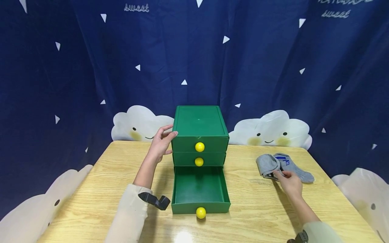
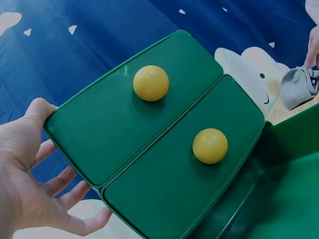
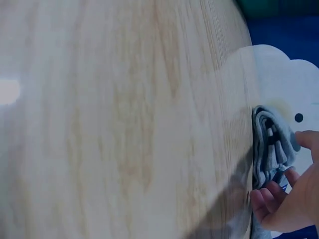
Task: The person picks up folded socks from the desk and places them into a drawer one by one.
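A small green drawer cabinet [image 1: 199,121] with yellow round knobs stands mid-table, its bottom drawer [image 1: 200,207] pulled out and bare inside. At the cabinet's left side is my left hand [image 1: 161,143], its thumb touching the top front corner; in the left wrist view its fingers [image 2: 65,181] spread along the side. Over on the right, my right hand [image 1: 290,185] pinches the near edge of a folded grey sock [image 1: 267,164] between thumb and fingers. In the right wrist view the folded layers of this sock [image 3: 271,142] show beside the thumb. Another grey sock [image 1: 299,172] with blue marks lies flat next to it.
The wooden table [image 1: 249,209] runs under everything. Behind it hangs a dark blue curtain [image 1: 164,50] with white triangles and clouds. The open drawer juts toward the front between both arms. A black wrist strap mount [image 1: 155,200] sits on the left sleeve.
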Motion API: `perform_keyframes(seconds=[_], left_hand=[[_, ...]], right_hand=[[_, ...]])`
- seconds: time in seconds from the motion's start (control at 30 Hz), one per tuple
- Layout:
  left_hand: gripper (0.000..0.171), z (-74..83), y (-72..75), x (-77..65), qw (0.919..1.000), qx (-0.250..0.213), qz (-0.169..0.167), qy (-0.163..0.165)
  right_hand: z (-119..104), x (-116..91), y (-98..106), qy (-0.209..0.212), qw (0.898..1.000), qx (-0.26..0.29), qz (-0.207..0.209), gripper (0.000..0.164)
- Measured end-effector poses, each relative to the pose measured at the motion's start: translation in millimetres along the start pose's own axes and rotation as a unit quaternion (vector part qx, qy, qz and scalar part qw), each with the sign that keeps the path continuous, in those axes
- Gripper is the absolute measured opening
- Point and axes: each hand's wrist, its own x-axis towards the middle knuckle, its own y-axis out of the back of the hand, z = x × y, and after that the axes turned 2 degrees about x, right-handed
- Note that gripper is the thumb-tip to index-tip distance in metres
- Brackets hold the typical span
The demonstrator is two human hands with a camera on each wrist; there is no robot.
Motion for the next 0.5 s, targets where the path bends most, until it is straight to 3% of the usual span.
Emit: perform_keyframes(seconds=[0.17, 0.5], left_hand=[[0.049, -1.0, 0.2, 0.5, 1.0000, 0.004, 0.002, -0.001], [0.048, -0.4, 0.8, 1.0, 1.0000, 0.003, -0.002, 0.001]], right_hand=[[2, 7, -2, -0.010, 1.000, -0.015, -0.017, 0.072], [3, 20, -8, -0.011, 0.994, -0.108, -0.026, 0.088]])
